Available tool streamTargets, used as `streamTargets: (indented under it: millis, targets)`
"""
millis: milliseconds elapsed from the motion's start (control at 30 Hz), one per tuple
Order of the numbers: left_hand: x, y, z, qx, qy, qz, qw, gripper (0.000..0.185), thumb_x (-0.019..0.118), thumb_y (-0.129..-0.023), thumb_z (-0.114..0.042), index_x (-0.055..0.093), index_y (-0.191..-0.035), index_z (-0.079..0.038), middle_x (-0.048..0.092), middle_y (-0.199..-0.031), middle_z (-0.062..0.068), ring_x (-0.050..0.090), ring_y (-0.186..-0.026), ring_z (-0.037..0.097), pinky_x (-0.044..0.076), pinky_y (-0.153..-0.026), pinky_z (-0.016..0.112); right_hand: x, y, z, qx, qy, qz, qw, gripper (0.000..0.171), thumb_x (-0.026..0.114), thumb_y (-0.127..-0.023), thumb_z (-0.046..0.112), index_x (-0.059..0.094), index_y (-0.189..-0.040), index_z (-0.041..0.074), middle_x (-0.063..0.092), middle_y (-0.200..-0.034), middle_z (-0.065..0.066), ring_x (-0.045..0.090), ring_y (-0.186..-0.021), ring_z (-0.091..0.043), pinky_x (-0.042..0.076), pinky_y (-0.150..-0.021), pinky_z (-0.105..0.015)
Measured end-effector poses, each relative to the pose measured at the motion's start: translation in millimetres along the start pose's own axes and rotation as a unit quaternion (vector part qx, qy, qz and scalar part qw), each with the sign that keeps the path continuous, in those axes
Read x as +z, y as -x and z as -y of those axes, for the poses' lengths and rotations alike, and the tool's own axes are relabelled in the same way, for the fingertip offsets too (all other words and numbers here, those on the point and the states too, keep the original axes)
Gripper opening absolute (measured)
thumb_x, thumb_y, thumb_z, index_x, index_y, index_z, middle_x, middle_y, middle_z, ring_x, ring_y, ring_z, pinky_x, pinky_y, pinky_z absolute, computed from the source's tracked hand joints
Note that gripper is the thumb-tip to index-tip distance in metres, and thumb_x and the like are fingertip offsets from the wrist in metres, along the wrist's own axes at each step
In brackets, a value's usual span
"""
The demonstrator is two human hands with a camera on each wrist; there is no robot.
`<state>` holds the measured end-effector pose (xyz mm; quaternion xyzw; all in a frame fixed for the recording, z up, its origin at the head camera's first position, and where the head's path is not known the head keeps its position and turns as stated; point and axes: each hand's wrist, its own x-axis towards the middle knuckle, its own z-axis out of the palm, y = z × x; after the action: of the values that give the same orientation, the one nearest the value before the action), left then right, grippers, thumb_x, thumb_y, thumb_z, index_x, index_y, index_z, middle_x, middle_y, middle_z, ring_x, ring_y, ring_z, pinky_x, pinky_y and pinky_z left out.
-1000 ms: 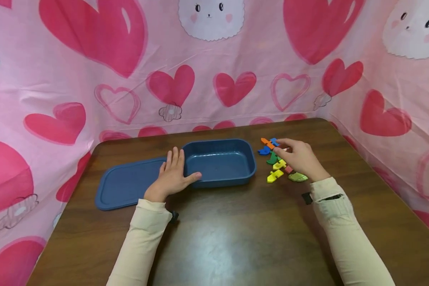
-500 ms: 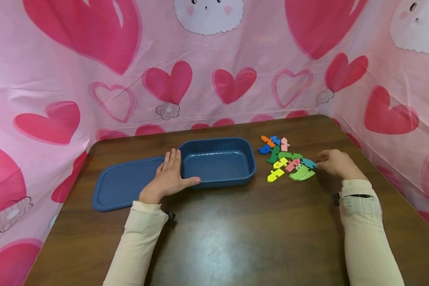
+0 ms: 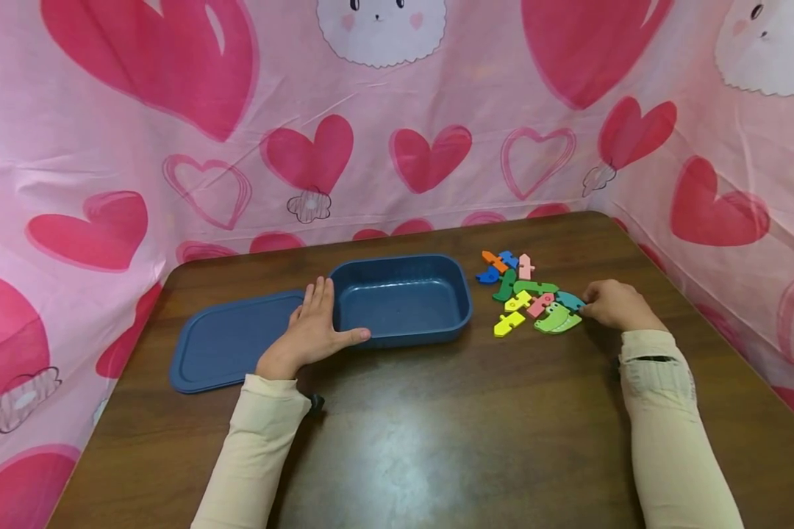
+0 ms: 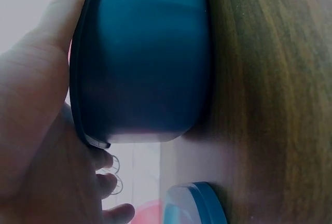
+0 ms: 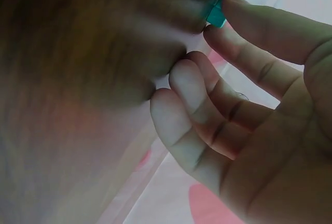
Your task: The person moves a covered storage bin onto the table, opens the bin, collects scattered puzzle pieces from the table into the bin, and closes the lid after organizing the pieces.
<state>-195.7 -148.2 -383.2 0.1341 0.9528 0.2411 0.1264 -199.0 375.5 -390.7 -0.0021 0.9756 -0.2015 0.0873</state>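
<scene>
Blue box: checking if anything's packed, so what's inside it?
The blue box shows only its bare bottom and walls. In the head view, the left hand covers part of its left edge; the near wall's inner face is hidden.

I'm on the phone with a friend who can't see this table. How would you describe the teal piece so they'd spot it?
Start at the open blue box; to its right lies a cluster of small coloured pieces. At the cluster's right edge, just behind the light-green toothy head, the right hand pinches the teal piece. Its blue-green colour matches no neighbour.
</scene>
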Motion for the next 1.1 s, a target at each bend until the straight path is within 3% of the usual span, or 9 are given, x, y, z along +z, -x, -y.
streamTargets:
  millis: [233, 400, 600, 733, 833, 933, 1100]
  targets:
    - [1.2, -1.3, 1.0, 0.001, 0.000, -0.001, 1.0000, 0.128, 0.062, -0.082, -0.076, -0.010, -0.160, -0.004, -0.015, -0.167, 0.012, -0.013, -0.152, 0.035, 0.002, -0.118, 0.062, 2, 0, -1, -0.005, -0.001, -0.015, 1.000, 0.016, 0.071, -0.090, 0.011, 0.066, -0.094, -0.004, 0.065, -0.086, -0.018, 0.056, -0.081, -0.039, 0.045, -0.072, -0.055]
    - [0.7, -1.0, 0.9, 0.002, 0.001, 0.001, 1.0000, 0.129, 0.063, -0.082, -0.076, -0.010, -0.160, -0.004, -0.015, -0.167, 0.013, -0.014, -0.152, 0.036, 0.001, -0.117, 0.063, 2, 0, -4, -0.027, -0.004, -0.058, 0.998, 0.010, 0.068, -0.089, 0.010, 0.068, -0.088, -0.001, 0.066, -0.081, -0.014, 0.057, -0.078, -0.038, 0.044, -0.070, -0.053]
    - [1.6, 1.0, 2.6, 0.002, 0.005, 0.004, 1.0000, 0.129, 0.063, -0.083, -0.075, -0.011, -0.160, -0.004, -0.014, -0.167, 0.016, -0.014, -0.151, 0.037, 0.001, -0.116, 0.065, 1, 1, -1, -0.021, -0.068, -0.106, 0.992, 0.014, 0.065, -0.090, 0.014, 0.069, -0.090, 0.001, 0.065, -0.077, -0.007, 0.056, -0.077, -0.031, 0.043, -0.066, -0.040]
    - [3.0, 2.7, 4.6, 0.000, 0.005, 0.002, 1.0000, 0.128, 0.063, -0.083, -0.075, -0.011, -0.160, -0.004, -0.014, -0.167, 0.016, -0.013, -0.151, 0.038, 0.001, -0.116, 0.066, 2, 1, 5, -0.022, -0.117, -0.137, 0.983, 0.024, 0.064, -0.096, 0.022, 0.069, -0.102, 0.000, 0.068, -0.094, -0.016, 0.057, -0.086, -0.033, 0.046, -0.073, -0.043]
    - [4.0, 2.9, 5.5, 0.000, 0.006, 0.001, 1.0000, 0.128, 0.062, -0.083, -0.074, -0.011, -0.160, -0.003, -0.014, -0.167, 0.016, -0.013, -0.151, 0.039, 0.001, -0.115, 0.066, 2, 0, 12, -0.042, -0.146, -0.173, 0.973, 0.027, 0.064, -0.098, 0.023, 0.068, -0.106, -0.003, 0.064, -0.122, -0.026, 0.057, -0.109, -0.044, 0.046, -0.089, -0.056]
    - [4.2, 2.6, 5.3, 0.003, 0.007, 0.002, 1.0000, 0.127, 0.063, -0.083, -0.074, -0.011, -0.160, -0.003, -0.013, -0.167, 0.017, -0.012, -0.151, 0.040, 0.001, -0.115, 0.067, 1, 0, 21, -0.069, -0.169, -0.204, 0.962, 0.023, 0.066, -0.097, 0.017, 0.068, -0.104, -0.005, 0.049, -0.144, -0.030, 0.044, -0.131, -0.053, 0.033, -0.105, -0.066]
    - [2.8, 0.5, 2.1, 0.008, 0.005, 0.003, 1.0000, 0.128, 0.063, -0.083, -0.074, -0.011, -0.160, -0.003, -0.014, -0.167, 0.017, -0.013, -0.151, 0.039, 0.001, -0.115, 0.067, 1, -1, 40, -0.098, -0.181, -0.225, 0.952, 0.018, 0.068, -0.094, 0.012, 0.069, -0.100, -0.005, 0.036, -0.155, -0.028, 0.032, -0.139, -0.056, 0.023, -0.111, -0.068]
